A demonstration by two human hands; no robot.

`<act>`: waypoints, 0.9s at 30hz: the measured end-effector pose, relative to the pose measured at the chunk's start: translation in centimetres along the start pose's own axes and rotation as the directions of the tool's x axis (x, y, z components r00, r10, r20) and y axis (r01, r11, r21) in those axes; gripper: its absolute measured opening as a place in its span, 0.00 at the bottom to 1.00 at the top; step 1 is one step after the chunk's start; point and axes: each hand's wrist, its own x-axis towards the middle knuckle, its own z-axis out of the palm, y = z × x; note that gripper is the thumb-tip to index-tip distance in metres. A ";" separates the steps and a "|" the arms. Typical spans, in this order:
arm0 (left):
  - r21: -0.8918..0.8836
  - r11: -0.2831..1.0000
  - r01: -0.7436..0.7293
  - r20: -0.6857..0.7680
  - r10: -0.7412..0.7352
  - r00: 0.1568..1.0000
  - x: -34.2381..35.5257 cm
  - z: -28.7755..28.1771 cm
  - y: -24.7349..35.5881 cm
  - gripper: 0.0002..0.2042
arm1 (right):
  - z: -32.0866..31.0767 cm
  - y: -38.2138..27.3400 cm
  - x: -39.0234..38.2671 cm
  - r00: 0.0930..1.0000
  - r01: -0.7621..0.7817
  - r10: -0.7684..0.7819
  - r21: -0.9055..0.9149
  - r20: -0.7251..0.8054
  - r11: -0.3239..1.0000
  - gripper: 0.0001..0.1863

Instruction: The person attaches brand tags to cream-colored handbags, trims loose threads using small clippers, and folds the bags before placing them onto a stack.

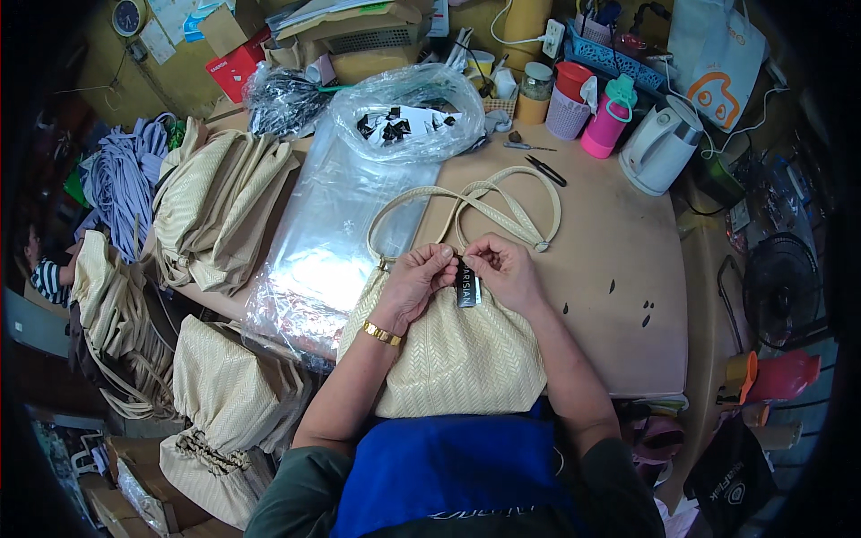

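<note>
A cream woven drawstring bag (457, 368) lies in front of me on the brown work table (610, 260), its long looped straps (551, 202) spread out beyond it. At the bag's gathered top hangs a black tag (466, 294). My left hand (414, 282), wearing a gold wristwatch (382, 334), pinches at the upper left of the tag with closed fingertips. My right hand (507, 273) is beside it, thumb and forefinger pinched at the tag's top. Whether a string is between my fingertips is too small to tell. Small black scissors (546, 171) lie beyond the straps.
Piled cream bags (215, 206) flank me at left, with more bags (224, 377) lower down. Clear plastic sheets (318, 224) and scrap-filled plastic (404, 117) lie on the table. A kettle (659, 148), pink bottle (605, 121) and fan (776, 291) are right. A co-worker's striped sleeve (54, 281) shows far left.
</note>
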 end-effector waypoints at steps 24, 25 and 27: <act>0.174 0.983 -0.060 0.021 0.057 0.998 -0.5 1.1 -0.5 0.07 | 0.3 -0.7 -0.4 0.997 -0.068 0.072 -0.187 0.014 0.980 0.05; 0.190 0.980 -0.066 0.019 0.063 0.998 -0.8 1.3 -0.4 0.07 | 0.0 -1.1 -0.3 0.992 -0.106 0.118 -0.208 0.049 0.972 0.05; 0.204 0.977 -0.060 0.045 0.052 0.998 -1.0 1.3 -0.3 0.07 | -0.7 -1.1 -0.1 0.983 -0.132 0.148 -0.144 0.108 0.981 0.03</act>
